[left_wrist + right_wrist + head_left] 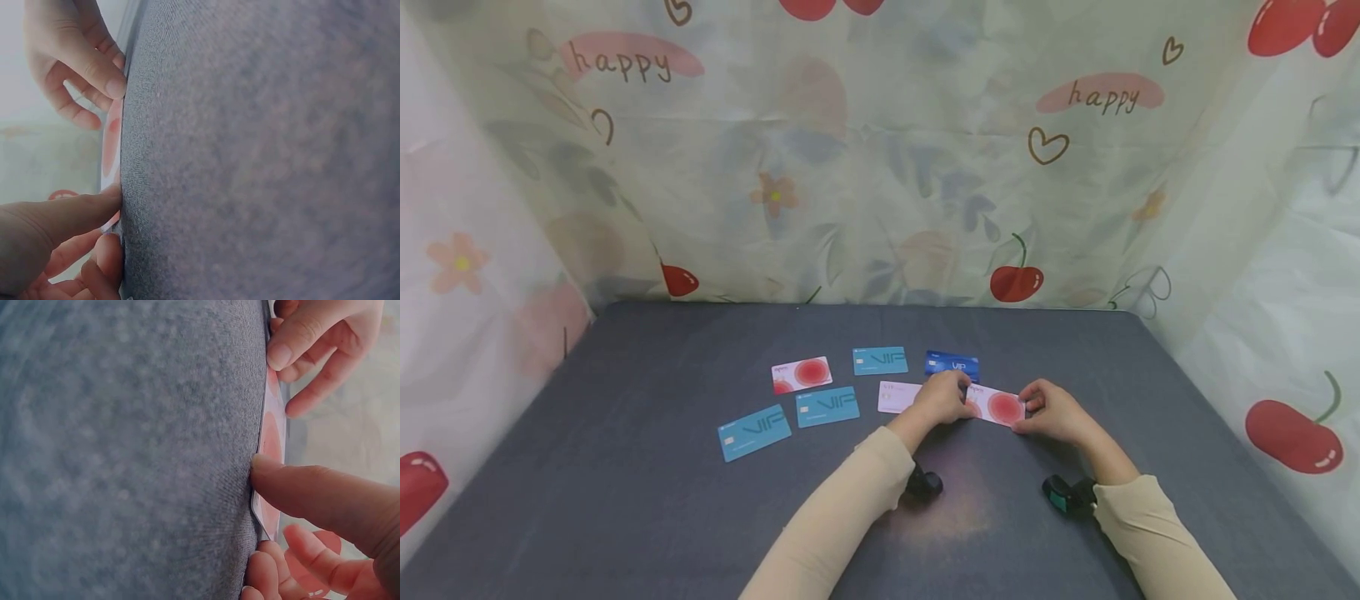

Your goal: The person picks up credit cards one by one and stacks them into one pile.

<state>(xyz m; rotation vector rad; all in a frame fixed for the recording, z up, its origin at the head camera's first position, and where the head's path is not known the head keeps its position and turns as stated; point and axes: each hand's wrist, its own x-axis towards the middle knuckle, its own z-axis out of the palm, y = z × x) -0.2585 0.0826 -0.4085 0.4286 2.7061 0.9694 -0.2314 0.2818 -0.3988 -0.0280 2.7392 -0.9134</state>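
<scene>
A white card with red circles [1004,407] lies low over the dark cloth, right of the middle. My left hand [938,398] pinches its left end, thumb near the front edge and fingers bent. At the right end my right hand [1060,414] holds the card by its corner, the thumb [294,487] in front. Seen from the left wrist, the card [111,147] runs flat along the cloth between both hands. Partly covered by the left hand is a pale pink card [898,397]. Just behind the fingers sits a dark blue VIP card [952,364].
To the left lie several more cards: a light blue VIP card [880,361], a red-circled card [802,374], and two more blue ones, a middle card [828,407] and a tilted card [755,432]. Printed curtains [865,167] stand behind the grey table [625,467].
</scene>
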